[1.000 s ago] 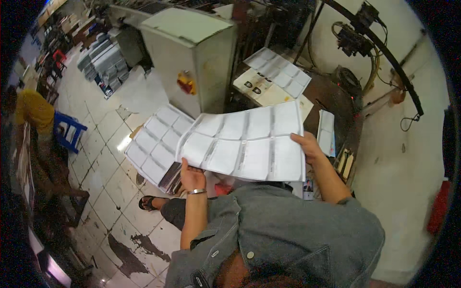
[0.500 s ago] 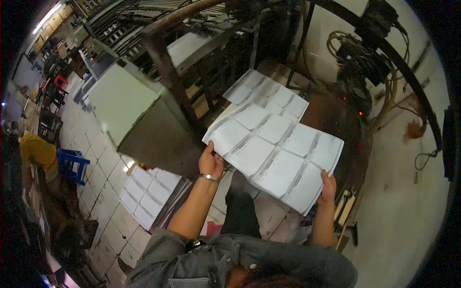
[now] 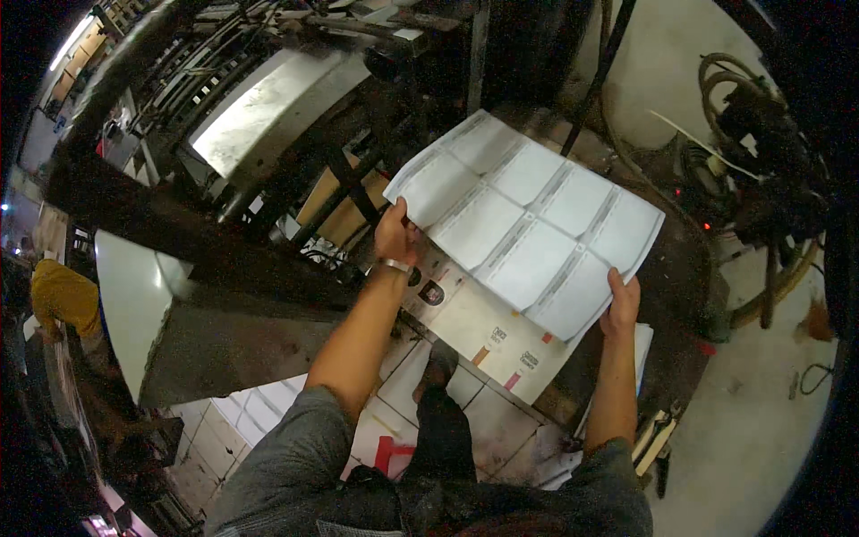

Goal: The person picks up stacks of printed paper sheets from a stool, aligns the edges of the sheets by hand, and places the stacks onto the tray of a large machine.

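Both my hands hold a wide stack of white printed sheets (image 3: 530, 219), marked off into several panels. At its near left corner, my left hand (image 3: 395, 237) is closed with the thumb on top. My right hand (image 3: 621, 307) grips the near right corner, thumb over the paper. The stack tilts a little and its far left part curves. Beneath its near edge shows a cream printed board (image 3: 479, 340) with small coloured marks. Whether the stack touches what lies underneath is hidden.
A pale machine cover (image 3: 134, 313) and dark machine frame stand at the left. More printed sheets (image 3: 264, 407) lie low beside it. Cables and a hose (image 3: 729, 76) hang at the right wall. A person in a yellow top (image 3: 67, 300) is at the far left.
My hands have carried the sheets forward, over the spot where other printed sheets showed before. The cream board has come into view below them. My head view has shifted closer to the machine.
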The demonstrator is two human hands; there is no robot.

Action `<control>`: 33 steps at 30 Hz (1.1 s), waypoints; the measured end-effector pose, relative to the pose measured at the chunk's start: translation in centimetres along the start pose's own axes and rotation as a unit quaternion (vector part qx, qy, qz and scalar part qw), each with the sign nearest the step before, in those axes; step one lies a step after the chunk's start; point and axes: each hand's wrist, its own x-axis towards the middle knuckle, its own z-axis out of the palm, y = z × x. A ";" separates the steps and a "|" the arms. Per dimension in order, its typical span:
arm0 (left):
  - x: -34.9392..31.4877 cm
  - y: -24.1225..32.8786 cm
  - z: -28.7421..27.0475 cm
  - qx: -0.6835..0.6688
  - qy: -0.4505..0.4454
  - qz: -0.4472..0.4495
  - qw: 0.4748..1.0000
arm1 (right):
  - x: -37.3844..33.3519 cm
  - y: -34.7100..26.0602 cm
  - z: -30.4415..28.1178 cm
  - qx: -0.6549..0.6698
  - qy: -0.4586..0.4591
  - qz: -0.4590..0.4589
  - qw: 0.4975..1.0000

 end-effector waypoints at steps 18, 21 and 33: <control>14.5 -7.3 -4.7 -0.037 0.068 -0.106 0.991 | 10.2 9.7 -1.5 -0.065 0.057 0.141 0.986; 13.6 -6.9 -2.2 -0.023 0.087 -0.125 0.988 | 10.5 9.3 -1.8 -0.045 0.065 0.150 0.986; 14.5 -5.9 1.3 0.006 0.123 -0.178 0.976 | 11.7 8.1 -2.4 -0.056 0.081 0.189 0.977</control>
